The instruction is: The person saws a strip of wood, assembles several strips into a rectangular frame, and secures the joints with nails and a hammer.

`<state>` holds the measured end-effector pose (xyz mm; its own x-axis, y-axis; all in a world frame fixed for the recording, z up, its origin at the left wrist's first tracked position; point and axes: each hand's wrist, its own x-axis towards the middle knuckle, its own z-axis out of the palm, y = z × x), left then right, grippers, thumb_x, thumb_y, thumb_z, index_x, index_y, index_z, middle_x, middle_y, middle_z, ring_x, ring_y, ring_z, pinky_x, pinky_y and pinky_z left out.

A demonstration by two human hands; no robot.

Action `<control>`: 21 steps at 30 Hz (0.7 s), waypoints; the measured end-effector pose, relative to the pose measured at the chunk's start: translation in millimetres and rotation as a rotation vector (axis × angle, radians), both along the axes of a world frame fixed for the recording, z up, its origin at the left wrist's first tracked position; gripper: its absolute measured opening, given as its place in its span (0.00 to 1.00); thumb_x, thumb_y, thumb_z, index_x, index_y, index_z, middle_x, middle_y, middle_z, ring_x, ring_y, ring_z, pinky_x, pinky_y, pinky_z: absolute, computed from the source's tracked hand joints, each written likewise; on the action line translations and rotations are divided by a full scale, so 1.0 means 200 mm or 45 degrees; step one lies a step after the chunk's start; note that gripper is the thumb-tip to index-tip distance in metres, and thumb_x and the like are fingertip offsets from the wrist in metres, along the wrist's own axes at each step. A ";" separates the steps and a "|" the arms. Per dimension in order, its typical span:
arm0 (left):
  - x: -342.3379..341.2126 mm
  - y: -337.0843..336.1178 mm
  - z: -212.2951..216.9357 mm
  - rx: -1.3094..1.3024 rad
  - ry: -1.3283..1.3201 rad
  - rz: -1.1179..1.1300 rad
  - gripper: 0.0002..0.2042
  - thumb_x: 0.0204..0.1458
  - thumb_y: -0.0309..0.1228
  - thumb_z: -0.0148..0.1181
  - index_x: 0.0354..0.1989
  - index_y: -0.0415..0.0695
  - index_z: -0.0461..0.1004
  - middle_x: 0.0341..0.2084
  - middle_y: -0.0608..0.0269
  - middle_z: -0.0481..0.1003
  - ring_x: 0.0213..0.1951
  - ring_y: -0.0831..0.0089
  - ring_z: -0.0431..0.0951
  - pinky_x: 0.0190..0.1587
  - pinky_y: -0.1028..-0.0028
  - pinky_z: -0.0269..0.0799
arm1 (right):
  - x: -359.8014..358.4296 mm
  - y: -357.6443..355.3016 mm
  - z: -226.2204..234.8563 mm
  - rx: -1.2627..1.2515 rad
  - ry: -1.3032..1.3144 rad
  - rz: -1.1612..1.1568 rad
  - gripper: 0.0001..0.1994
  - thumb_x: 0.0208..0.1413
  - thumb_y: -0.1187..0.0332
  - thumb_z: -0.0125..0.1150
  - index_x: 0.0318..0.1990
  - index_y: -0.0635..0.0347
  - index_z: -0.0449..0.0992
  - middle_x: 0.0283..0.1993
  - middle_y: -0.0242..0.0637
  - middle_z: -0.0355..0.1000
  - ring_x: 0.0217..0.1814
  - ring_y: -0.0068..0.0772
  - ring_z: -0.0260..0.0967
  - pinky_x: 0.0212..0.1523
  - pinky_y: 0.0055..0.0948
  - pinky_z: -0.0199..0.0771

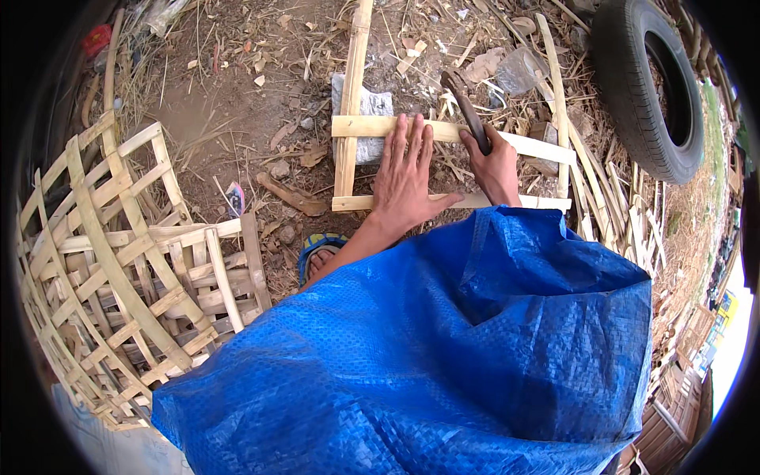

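Observation:
My left hand (pixel 405 174) lies with its fingers stretched out over the upper cross slat (pixel 364 127) of a pale bamboo frame, its thumb reaching over the lower cross slat (pixel 352 203). In my right hand (pixel 495 165) is a dark, worn tool that looks like a hammer (pixel 469 111), its far end angled up and left beyond the slat. Two lengthwise slats, a left one (pixel 348 162) and a right one (pixel 554 87), cross these pieces. Under the left joint sits a grey stone block (pixel 372 103). The lower part of the right hand is hidden behind blue sheeting.
Blue woven plastic sheeting (pixel 380 340) covers my lap. Lattice bamboo panels (pixel 119 261) are stacked at left. A black tyre (pixel 645 95) is at the far right, with loose bamboo strips (pixel 606 198) below it. My sandalled foot (pixel 321 257) rests on littered dirt ground (pixel 206 119).

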<state>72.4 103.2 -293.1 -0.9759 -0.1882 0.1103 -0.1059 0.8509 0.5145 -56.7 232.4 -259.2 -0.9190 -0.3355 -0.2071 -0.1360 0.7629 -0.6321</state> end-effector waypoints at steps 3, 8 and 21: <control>-0.02 0.01 0.00 -0.030 -0.019 -0.021 0.63 0.43 0.75 0.55 0.73 0.30 0.46 0.75 0.42 0.41 0.76 0.44 0.35 0.76 0.48 0.33 | -0.02 0.03 0.01 0.000 0.004 0.023 0.19 0.59 0.57 0.64 0.46 0.66 0.79 0.23 0.51 0.75 0.26 0.47 0.77 0.31 0.42 0.72; -0.01 0.03 -0.03 -0.053 -0.031 0.037 0.63 0.43 0.75 0.54 0.74 0.31 0.46 0.75 0.43 0.42 0.76 0.44 0.36 0.75 0.48 0.33 | -0.05 0.01 -0.06 -0.004 0.067 0.081 0.18 0.59 0.56 0.65 0.41 0.66 0.78 0.25 0.58 0.74 0.31 0.62 0.75 0.32 0.48 0.71; -0.03 0.04 0.00 -0.066 -0.049 0.014 0.65 0.39 0.80 0.50 0.74 0.33 0.47 0.76 0.49 0.44 0.76 0.48 0.36 0.76 0.49 0.33 | -0.02 0.03 -0.01 0.023 0.042 0.011 0.18 0.60 0.55 0.64 0.43 0.63 0.78 0.23 0.53 0.74 0.28 0.57 0.76 0.31 0.45 0.72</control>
